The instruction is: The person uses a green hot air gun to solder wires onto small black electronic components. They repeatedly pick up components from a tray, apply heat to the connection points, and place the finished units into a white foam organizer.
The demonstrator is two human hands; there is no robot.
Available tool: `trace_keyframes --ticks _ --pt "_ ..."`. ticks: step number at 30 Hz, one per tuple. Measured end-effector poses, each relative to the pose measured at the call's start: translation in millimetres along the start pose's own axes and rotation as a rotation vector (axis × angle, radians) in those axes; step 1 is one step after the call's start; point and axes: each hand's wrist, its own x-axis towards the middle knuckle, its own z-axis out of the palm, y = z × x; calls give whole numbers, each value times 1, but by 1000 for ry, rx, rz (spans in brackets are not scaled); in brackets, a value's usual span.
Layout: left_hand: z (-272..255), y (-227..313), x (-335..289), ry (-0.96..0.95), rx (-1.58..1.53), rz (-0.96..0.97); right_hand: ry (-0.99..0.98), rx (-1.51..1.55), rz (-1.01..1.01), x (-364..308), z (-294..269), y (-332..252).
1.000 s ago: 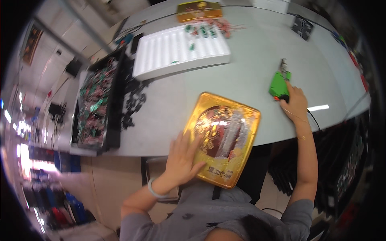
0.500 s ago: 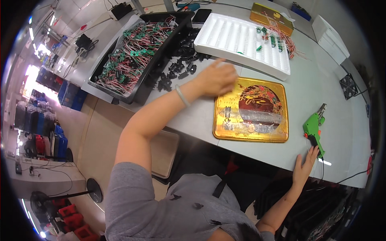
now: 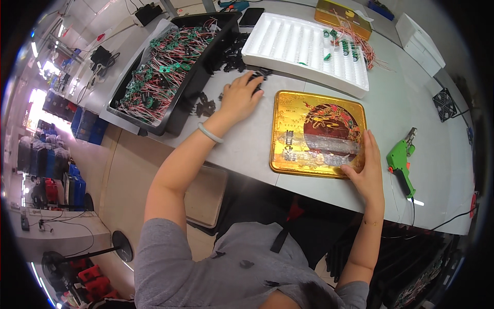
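My left hand (image 3: pixel 238 99) reaches over small black plastic parts (image 3: pixel 234 59) scattered beside the black bin, its fingers spread among the nearest ones. Whether its fingertips touch a part is hard to make out. At the right side of a flat gold tin (image 3: pixel 290 121) with a dark round picture on it, my right hand (image 3: pixel 368 167) rests with thumb and fingers apart, along the edge. To the right of that hand lies a green glue gun (image 3: pixel 399 159), its metal nozzle pointing away and its cord trailing toward me.
A black bin (image 3: pixel 199 69) at the left is heaped with green circuit boards (image 3: pixel 172 68) on red and white wires. Behind the tin sits a white foam tray (image 3: pixel 280 44) holding several green parts (image 3: pixel 346 47). Another gold tin (image 3: pixel 334 18), a phone (image 3: pixel 252 16) and a fan (image 3: pixel 443 107) lie farther off.
My left hand has moved left from the tin's upper left corner to the black parts. My right hand has left the glue gun's handle and come to the tin's right edge.
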Motion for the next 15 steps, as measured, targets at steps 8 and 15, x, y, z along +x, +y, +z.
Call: trace_keyframes --ticks 8,15 --pt "26 8 39 -30 -188 330 -124 -17 -31 -26 8 -1" --pt "39 47 48 -69 -339 537 -178 -71 -56 -71 3 -13"
